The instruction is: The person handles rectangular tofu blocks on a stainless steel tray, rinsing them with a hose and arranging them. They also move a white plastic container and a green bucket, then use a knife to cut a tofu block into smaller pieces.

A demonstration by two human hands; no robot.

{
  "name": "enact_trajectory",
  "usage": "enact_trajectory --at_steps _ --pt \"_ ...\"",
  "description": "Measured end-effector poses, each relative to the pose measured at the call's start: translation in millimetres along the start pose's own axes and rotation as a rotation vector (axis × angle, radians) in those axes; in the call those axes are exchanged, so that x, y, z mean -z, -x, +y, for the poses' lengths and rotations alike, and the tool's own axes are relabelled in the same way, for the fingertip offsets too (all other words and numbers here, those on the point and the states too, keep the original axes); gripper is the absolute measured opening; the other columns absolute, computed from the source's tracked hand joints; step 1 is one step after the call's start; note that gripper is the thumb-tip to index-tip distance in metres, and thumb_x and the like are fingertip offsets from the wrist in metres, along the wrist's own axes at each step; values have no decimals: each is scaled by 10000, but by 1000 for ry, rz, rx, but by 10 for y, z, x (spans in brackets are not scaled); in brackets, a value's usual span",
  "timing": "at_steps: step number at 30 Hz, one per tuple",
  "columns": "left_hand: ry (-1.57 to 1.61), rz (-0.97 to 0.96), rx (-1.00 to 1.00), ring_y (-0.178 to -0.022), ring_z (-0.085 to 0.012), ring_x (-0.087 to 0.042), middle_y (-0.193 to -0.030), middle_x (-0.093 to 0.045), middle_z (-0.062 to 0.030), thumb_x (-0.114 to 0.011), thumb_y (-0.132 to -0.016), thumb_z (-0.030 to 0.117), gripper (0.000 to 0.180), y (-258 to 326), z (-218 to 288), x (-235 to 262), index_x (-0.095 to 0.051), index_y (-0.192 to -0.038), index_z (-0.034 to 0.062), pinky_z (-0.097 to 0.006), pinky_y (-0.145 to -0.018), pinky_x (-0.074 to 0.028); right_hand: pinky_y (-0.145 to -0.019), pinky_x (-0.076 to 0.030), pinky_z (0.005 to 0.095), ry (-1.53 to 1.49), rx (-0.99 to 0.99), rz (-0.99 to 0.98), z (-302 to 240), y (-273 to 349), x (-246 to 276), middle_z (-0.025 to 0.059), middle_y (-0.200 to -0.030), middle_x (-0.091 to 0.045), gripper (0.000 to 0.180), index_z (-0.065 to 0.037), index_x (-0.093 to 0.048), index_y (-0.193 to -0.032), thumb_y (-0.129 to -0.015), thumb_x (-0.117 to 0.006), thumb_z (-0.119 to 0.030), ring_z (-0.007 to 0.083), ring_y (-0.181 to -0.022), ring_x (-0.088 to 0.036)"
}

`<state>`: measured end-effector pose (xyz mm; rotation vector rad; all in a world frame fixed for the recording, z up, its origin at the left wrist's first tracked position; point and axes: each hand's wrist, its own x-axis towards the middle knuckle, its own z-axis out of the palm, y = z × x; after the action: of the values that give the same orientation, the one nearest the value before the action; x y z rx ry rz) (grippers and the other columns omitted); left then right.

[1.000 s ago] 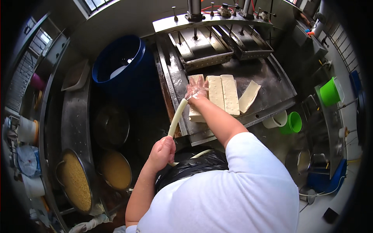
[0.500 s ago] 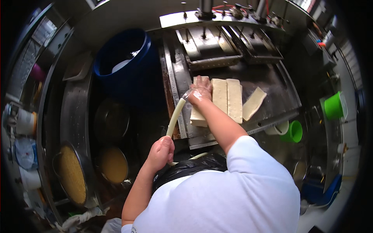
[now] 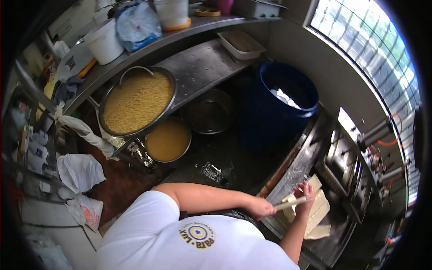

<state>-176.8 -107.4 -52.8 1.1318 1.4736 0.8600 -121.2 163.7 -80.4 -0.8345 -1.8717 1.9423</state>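
My left hand (image 3: 262, 207) is closed around a pale hose (image 3: 284, 205) in front of my body. The hose points right, toward my right hand (image 3: 307, 196), where its end meets the palm and fingers. Those fingers are raised and look apart, with clear water splashing around them. Beneath and beside that hand lie pale, tofu-like slabs (image 3: 321, 208) on a wet metal table (image 3: 338, 228). A thinner loose slab (image 3: 318, 232) rests at their near side. My right hand and forearm hide part of the slabs.
A big blue barrel (image 3: 279, 121) stands left of the table. Farther left are a metal pan of yellowish grains (image 3: 137, 101), a basin of cloudy yellow liquid (image 3: 168, 140) and a dark metal pot (image 3: 210, 111). Press frames (image 3: 338, 157) stand beyond the slabs.
The view has swung left, bringing in the pans and shelves. My right hand has lifted off the slab it was on, fingers now raised. The left hand still grips the hose.
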Motion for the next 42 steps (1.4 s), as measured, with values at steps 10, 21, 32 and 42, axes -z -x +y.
enact_trajectory --at_steps 10,21,32,42 --pt "93 344 13 -838 -352 -743 -873 -728 -191 -434 -1103 467 534 293 -352 256 -667 -1000 -2 -483 -794 -579 -736 -587 346 -204 -4 -157 -244 1026 -1458 94 -964 -692 365 -79 -475 -1422 -1105 -560 -238 206 -784 -670" --pt "-1473 2183 744 -1030 -418 -635 -1043 -693 -223 -636 -965 193 186 5755 375 2489 -668 -962 10 -537 -906 -487 -510 -440 224 48 61 97 -16 911 -928 48 -899 -643 236 -37 -523 -1276 -1127 -496 -218 66 -567 -517" --pt "-809 1637 1641 -1365 -425 -527 -1502 -561 -154 -657 -991 396 519 6705 675 2688 -610 -1409 92 -572 -1095 -479 -507 -467 249 22 72 -46 -55 772 -984 68 -902 -652 417 -23 -472 -1488 -1119 -489 -218 98 -562 -535" --pt "-619 1707 1651 -1456 -420 -462 -1570 -491 -208 -614 -1018 437 602 6541 642 2555 -513 -1510 104 -619 -1139 -421 -508 -444 224 -11 96 60 77 746 -614 33 -883 -620 317 -32 -524 -1366 -1118 -500 -229 69 -562 -513"
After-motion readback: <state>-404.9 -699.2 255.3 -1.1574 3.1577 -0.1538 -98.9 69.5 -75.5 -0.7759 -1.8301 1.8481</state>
